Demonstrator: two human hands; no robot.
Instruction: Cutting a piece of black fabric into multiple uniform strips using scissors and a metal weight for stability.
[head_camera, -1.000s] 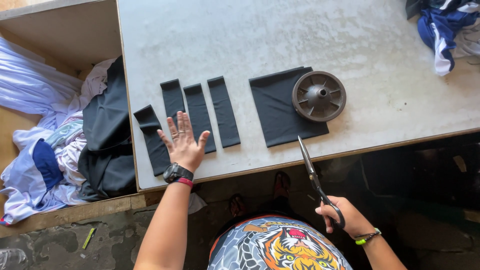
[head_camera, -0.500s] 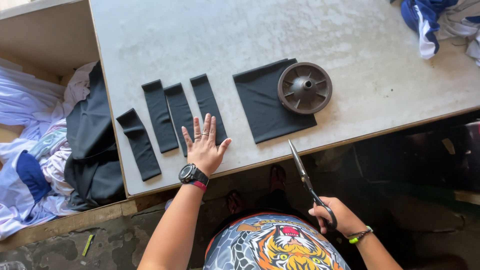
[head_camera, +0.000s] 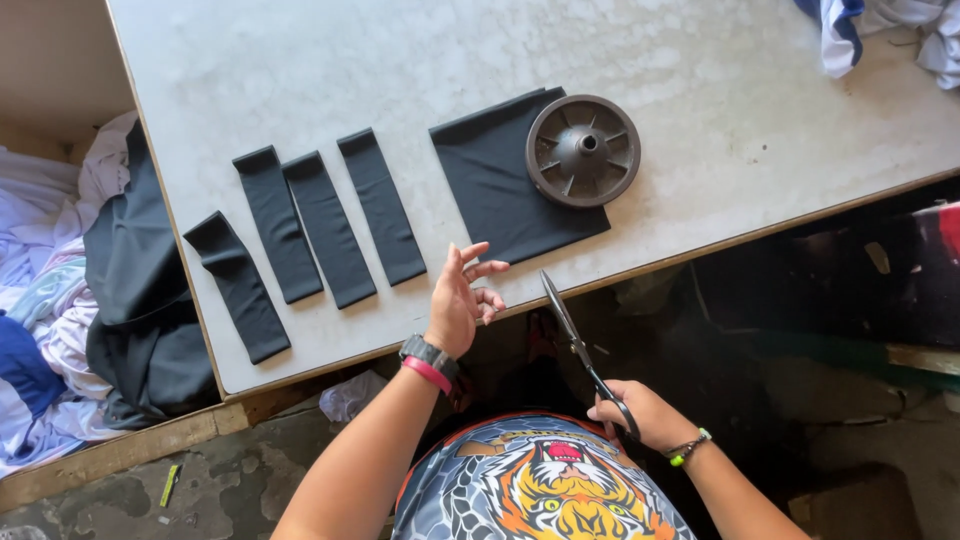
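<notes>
Left hand (head_camera: 462, 296) now off strips (head_camera: 325, 228)

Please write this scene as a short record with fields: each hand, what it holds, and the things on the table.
left hand: open, holds nothing, over the table edge between the strips and the black cloth
right hand: holds scissors, blades shut, pointing up toward the table
strips: four black fabric strips lying side by side
black cloth: flat, roughly square
wheel: round dark disc resting on the cloth's right part
table: grey top
fabric pile: left of the table, lower down
</notes>
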